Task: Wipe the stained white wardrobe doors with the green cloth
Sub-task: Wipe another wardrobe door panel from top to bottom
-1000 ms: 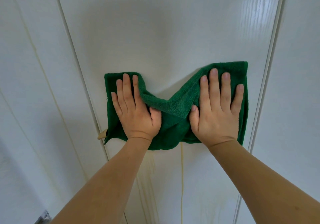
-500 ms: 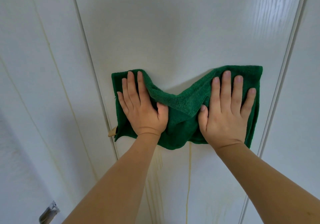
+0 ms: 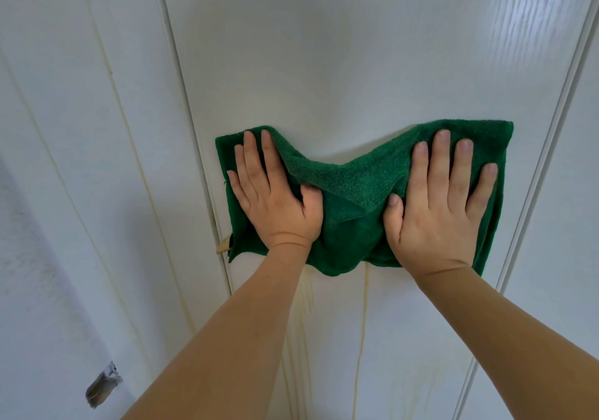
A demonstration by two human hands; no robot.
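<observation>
Listing from the left, we note first a grey metal fitting point(image 3: 103, 384) low on the far-left panel, too blurred to identify. Next comes a white side panel point(image 3: 97, 127) carrying thin yellowish vertical streaks. A small tan tab point(image 3: 223, 245) sticks out just beside the cloth's lower left corner, at the seam between panels.

The door point(image 3: 340, 46) fills the middle of the view, white with a faint wood-grain sheen at upper right. Yellow drip stains point(image 3: 364, 306) run down it below the cloth; our two forearms cross the lower door and hide part of them.

The cloth point(image 3: 353, 192) is dark green terry, pressed against the door at mid-height. It is bunched in the centre, where a raised fold sags between the hands, and lies flatter at both ends. Its long axis runs horizontally, from the door's left edge nearly to the right edge, the right end sitting slightly higher than the left.

Our left hand point(image 3: 275, 205) lies flat on the cloth's left end, fingers together and extended upward, thumb tucked against the fold. Our right hand point(image 3: 440, 212) lies flat on the right end, fingers spread wider and pointing up. Neither hand grips; both palms press the cloth to the door.

At far right, a narrow moulding strip point(image 3: 551, 160) borders the door.
</observation>
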